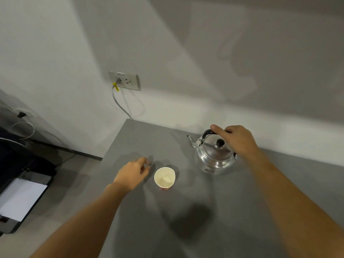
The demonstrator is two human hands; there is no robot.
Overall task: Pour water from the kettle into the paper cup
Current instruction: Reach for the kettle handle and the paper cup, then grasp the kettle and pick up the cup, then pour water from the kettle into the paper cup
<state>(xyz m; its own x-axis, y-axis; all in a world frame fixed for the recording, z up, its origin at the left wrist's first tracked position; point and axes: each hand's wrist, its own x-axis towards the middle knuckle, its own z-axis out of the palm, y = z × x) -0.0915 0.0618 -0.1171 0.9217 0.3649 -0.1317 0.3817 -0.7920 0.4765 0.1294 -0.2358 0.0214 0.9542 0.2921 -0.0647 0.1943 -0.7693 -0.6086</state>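
A shiny metal kettle [214, 155] with a black lid knob and black handle stands on the grey table [186, 220], its spout pointing left. My right hand [234, 139] lies over the top of the handle, thumb stretched out along it, fingers curled around the far side. A white paper cup [164, 177] with a red base stands upright to the left of the kettle and nearer to me, its inside pale. My left hand [133, 173] hovers just left of the cup, fingers loosely apart, holding nothing and a small gap from the cup.
A wall socket [124, 80] with a grey cable and yellow tag sits on the white wall behind the table's far left corner. Beyond the table's left edge, on the floor, stand a dark object and a printer holding white paper [20, 198].
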